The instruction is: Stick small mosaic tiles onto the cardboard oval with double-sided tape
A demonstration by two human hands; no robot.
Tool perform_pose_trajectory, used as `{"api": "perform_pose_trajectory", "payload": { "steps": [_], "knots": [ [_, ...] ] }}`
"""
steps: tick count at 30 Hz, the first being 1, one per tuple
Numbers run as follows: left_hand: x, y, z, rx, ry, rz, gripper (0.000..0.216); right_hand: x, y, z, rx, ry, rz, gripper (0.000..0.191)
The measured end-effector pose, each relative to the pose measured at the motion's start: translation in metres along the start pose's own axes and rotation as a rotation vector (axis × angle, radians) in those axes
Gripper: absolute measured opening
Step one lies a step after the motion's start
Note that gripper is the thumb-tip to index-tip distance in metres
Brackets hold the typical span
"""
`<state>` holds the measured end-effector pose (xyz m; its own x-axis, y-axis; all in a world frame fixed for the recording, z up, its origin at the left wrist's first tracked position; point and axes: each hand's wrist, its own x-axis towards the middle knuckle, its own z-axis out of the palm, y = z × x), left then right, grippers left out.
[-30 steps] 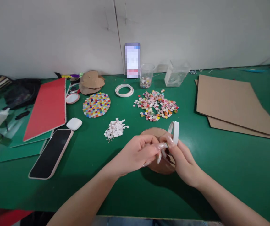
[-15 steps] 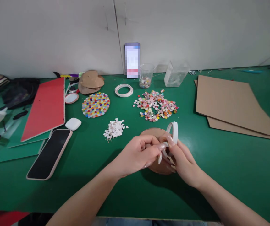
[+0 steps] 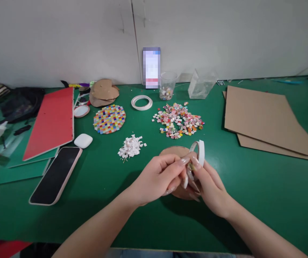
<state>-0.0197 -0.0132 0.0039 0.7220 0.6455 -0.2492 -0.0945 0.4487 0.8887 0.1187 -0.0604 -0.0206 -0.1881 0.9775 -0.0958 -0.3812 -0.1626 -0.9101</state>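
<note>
Well, one round mosaic (image 3: pixel 109 119) lies near the far edge of the green bench (image 3: pixel 108 225), left of the middle, and its top looks all covered with little coloured squares. That one seems done, I think. The round card (image 3: pixel 173 151) is below the two hands, closer to the near edge and a bit right of the middle. It is bare brown in the parts I can see, so it looks barely started. A big heap of loose squares (image 3: pixel 187 120) lies between the hands and the far edge, so lots are left. A small heap of white scraps (image 3: pixel 131 147) is on the left side of the card.

The right hand (image 3: pixel 213 190) is curled up narrow and holds a roll of white tape (image 3: pixel 202 153), which stands up on its side. By its thumb is a tiny shiny thing (image 3: pixel 190 166), too small to make out. The left hand (image 3: pixel 157 180) is curled too, with its thumb and finger close together, right up by the right hand's fingertips. I cannot tell if it pinches anything.
</note>
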Motion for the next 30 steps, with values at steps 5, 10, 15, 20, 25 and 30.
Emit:
{"api": "perform_pose_trajectory", "payload": {
  "steps": [5,10,15,20,25,30],
  "knots": [
    [-0.001,0.002,-0.001,-0.049,-0.044,0.002,0.025,0.000,-0.004,-0.002,0.058,-0.007,0.059,0.033],
    [-0.002,0.005,-0.001,-0.031,-0.081,-0.007,0.022,0.001,-0.004,-0.007,0.043,0.040,0.031,0.030],
    [-0.003,0.005,0.000,-0.019,-0.071,-0.039,0.022,0.002,-0.006,-0.009,0.072,-0.037,0.036,0.029],
    [-0.004,0.009,0.001,0.016,-0.059,-0.049,0.023,0.006,-0.010,-0.006,0.167,-0.103,0.099,0.032],
    [-0.006,0.012,0.003,0.062,-0.050,-0.022,0.029,0.008,-0.014,-0.004,0.297,-0.165,0.224,0.031],
    [-0.007,0.010,0.007,0.174,0.035,-0.020,0.033,0.008,-0.014,-0.003,0.377,-0.186,0.275,0.033]
  ]
}}
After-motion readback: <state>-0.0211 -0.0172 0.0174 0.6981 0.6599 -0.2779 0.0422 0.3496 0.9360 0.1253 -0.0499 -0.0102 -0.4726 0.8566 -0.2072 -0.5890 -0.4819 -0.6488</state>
